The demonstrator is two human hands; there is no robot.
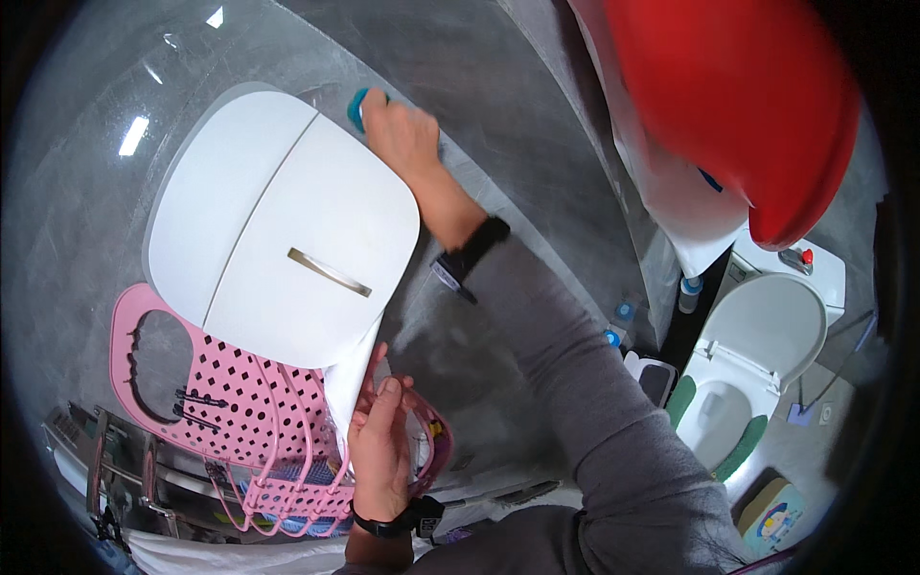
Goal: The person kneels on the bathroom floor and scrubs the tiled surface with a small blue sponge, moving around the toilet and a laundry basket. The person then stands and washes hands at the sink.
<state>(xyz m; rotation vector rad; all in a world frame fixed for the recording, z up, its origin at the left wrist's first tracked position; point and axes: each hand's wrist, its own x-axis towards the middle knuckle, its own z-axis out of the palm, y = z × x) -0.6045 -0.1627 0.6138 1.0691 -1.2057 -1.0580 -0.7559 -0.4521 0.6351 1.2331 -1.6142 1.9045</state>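
Note:
My right hand (402, 136) grips a small teal scrubber (356, 110) against the grey tiled wall (460, 43). It is mostly covered by the fingers. Beside that hand is a white rounded box (316, 208) with a seam across it and a narrow slot. From the box's lower edge hangs a white sheet (353, 377), perhaps paper or thin plastic. My left hand (381, 438) is close against this sheet, fingers curled and thumb up; whether it pinches the sheet is unclear. Behind and beside it is a pink perforated plastic basket (237, 402) with a large cut-out handle.
A blurred red rounded object (747, 108) fills the upper right, close to the camera. Below it stands a white toilet (762, 330) with its lid up and green seat pads (744, 445). A metal rack (122, 467) is at lower left. A patterned box (773, 514) is at lower right.

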